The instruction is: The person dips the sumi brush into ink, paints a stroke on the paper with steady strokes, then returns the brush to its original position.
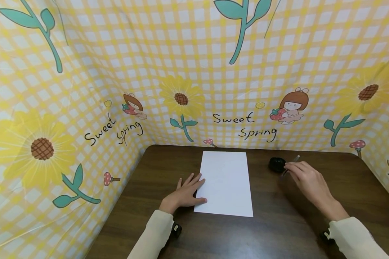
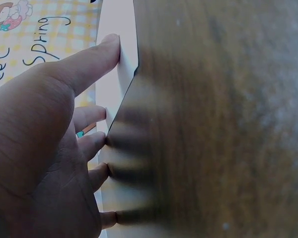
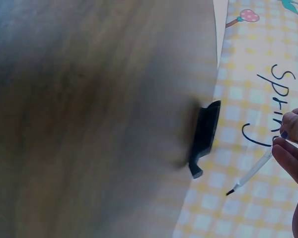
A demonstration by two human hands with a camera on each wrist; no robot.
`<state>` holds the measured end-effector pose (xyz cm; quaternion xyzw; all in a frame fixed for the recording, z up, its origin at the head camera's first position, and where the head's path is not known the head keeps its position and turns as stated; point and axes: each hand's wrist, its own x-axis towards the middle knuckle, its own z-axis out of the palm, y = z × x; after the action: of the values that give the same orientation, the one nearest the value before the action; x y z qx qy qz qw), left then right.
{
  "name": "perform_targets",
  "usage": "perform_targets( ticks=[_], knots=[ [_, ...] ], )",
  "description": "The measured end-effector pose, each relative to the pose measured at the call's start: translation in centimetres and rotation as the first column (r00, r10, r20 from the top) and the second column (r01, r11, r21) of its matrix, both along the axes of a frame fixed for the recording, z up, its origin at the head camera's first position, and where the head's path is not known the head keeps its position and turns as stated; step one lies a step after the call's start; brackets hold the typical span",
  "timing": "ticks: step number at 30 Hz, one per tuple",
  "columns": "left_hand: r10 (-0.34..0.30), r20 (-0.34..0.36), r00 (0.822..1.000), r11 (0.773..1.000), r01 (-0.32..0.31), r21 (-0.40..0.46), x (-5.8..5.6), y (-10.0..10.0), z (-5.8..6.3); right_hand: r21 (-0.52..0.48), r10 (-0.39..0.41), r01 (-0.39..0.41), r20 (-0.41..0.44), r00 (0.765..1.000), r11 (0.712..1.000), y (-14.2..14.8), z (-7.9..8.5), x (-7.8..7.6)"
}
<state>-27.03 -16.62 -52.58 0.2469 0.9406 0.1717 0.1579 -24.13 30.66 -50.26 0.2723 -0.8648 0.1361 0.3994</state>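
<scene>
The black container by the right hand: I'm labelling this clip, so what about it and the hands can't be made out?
- Black container: head view too small to show contents; right wrist view blurred.
- Brush: upper end hidden by right hand.
- Left hand: fingertips on white paper blurred in left wrist view.

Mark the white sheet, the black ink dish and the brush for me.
white sheet (image 1: 227, 180), head view, bare middle of the paper.
black ink dish (image 1: 276, 164), head view, its dark top.
brush (image 3: 253, 171), right wrist view, mid-shaft.
</scene>
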Motion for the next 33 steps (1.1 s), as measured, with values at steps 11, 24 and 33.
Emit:
perform_targets(
  ticks=[11, 24, 33],
  knots=[
    [0.002, 0.005, 1.0, 1.0, -0.002, -0.005, 0.0, 0.0, 0.0, -0.054, -0.022, 0.02, -0.031, 0.999, 0.998, 0.1, 2.1, 0.3],
    [0.002, 0.005, 1.0, 1.0, -0.002, 0.005, 0.0, -0.1, -0.1, -0.159, -0.055, 0.048, -0.044, 0.998, 0.986, 0.0, 3.7, -0.1],
    [0.0, 0.007, 1.0, 1.0, 0.0, 0.006, -0.1, -0.1, -0.2, -0.28, -0.114, 0.107, -0.008, 0.993, 0.954, -0.4, 4.6, -0.5]
  ],
)
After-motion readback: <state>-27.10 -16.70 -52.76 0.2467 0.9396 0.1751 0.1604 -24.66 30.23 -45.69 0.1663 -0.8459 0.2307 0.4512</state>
